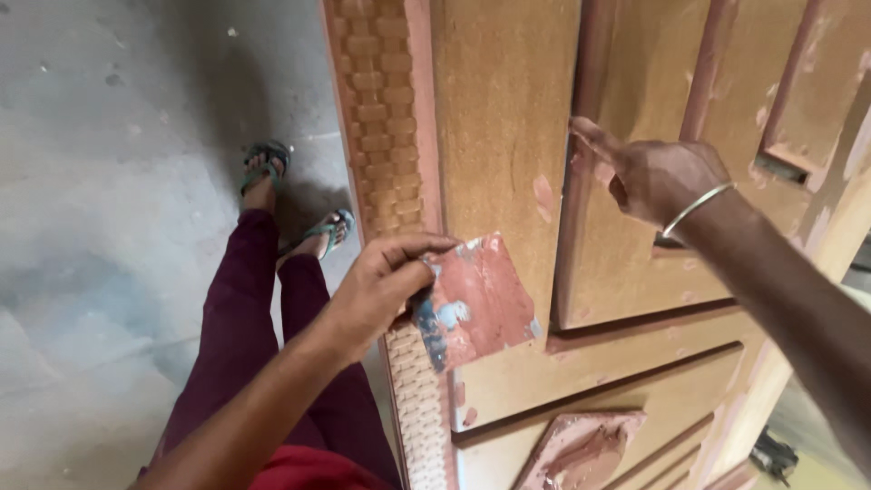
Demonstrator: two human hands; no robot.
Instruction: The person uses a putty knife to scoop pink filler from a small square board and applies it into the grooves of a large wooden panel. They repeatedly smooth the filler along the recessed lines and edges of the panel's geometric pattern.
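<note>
Your left hand [376, 290] grips a putty knife [476, 299], its reddish blade lying flat on the carved wooden door [504, 118]. Your right hand [658, 177], holding nothing, presses a fingertip [581, 129] into the groove. A second filler-smeared blade [585, 449] rests below.

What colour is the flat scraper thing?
The scraper blade is smeared reddish-pink with grey-blue patches, seen in the head view.

Matt wooden door [504, 109], putty-smeared metal scraper [481, 299]
</note>
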